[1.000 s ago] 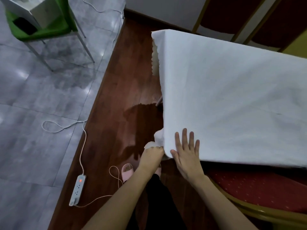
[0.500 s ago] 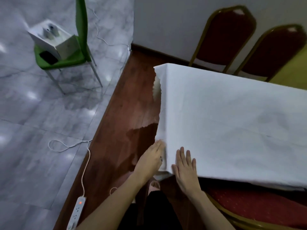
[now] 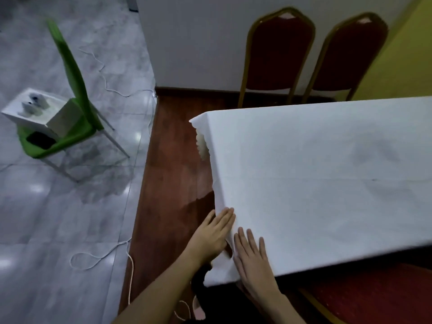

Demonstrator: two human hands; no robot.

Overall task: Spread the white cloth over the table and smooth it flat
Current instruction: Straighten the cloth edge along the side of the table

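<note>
The white cloth [image 3: 315, 174] covers the whole table top and hangs over its left end and near edge. A scalloped under-layer [image 3: 202, 146] peeks out at the far left corner. At the near left corner my left hand [image 3: 214, 232] presses flat against the hanging side of the cloth, fingers together and straight. My right hand [image 3: 253, 258] lies palm down on the cloth at the near edge, fingers slightly spread. Neither hand grips the fabric.
Two red chairs with gold frames [image 3: 278, 57] stand behind the table, and another red seat [image 3: 374, 293] sits under the near edge. A green chair [image 3: 70, 99] holding a white box [image 3: 35, 111] stands on the tiled floor at left. White cable [image 3: 98, 256] loops across the floor.
My left hand has let go of the bunched corner and opened flat against the cloth's side. The corner now hangs down. The view has tilted up, showing more of the chairs.
</note>
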